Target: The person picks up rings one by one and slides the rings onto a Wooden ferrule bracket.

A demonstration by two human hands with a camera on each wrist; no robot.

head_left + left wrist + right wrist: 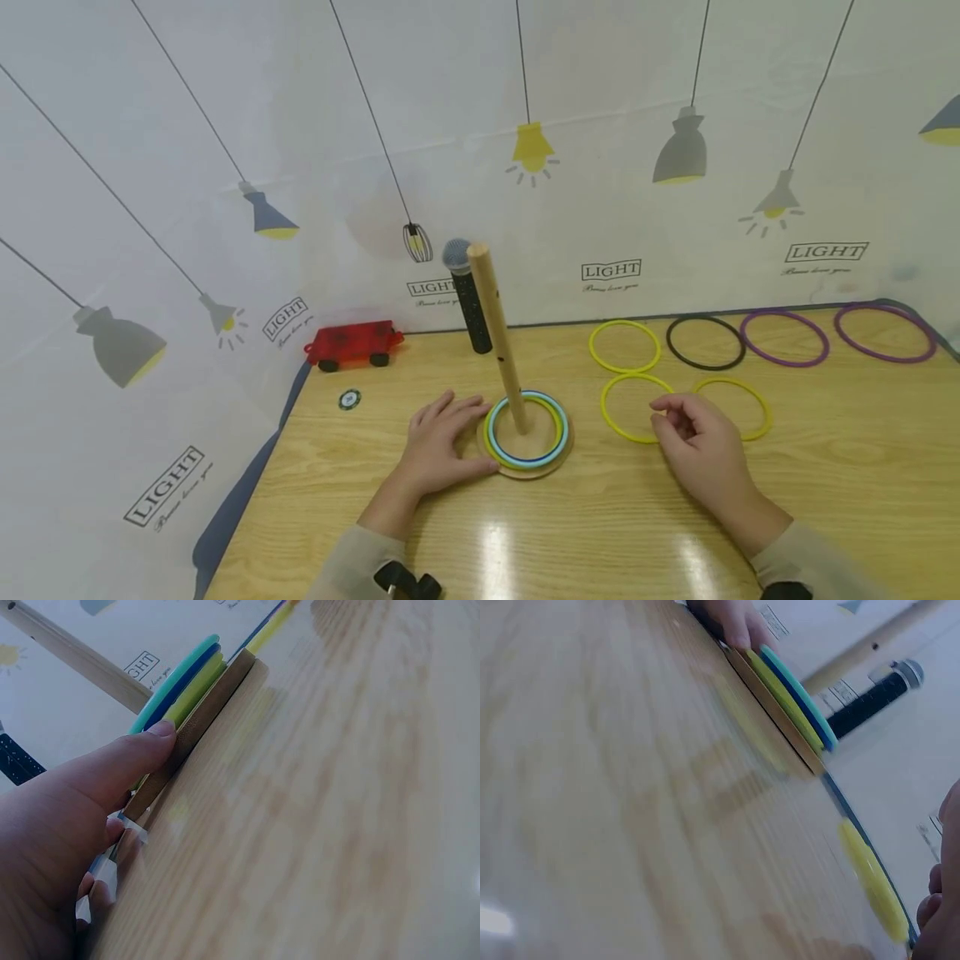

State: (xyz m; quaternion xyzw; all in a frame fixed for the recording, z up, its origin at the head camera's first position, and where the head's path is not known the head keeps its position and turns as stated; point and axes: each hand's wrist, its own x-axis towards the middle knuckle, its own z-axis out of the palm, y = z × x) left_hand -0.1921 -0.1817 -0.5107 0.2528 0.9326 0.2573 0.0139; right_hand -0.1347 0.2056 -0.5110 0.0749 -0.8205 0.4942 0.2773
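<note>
A wooden peg stand (495, 333) with a round base stands on the table, with yellow-green, dark blue and light blue rings (564, 429) stacked flat around its peg. My left hand (442, 446) holds the left side of the base, thumb at the front and fingers toward the back. In the left wrist view, the thumb (146, 746) presses at the base's edge beside the yellow-green ring (199, 686). To the right, my right hand (705, 450) hovers with loosely curled fingers and nothing in them. It overlaps two yellow rings (604, 408) lying on the table.
Behind the peg stands a black microphone (472, 312). A third yellow ring (592, 354), a black ring (670, 342) and two purple rings (828, 346) lie along the back edge. At the left are a red toy cart (356, 343) and a round chip (349, 399).
</note>
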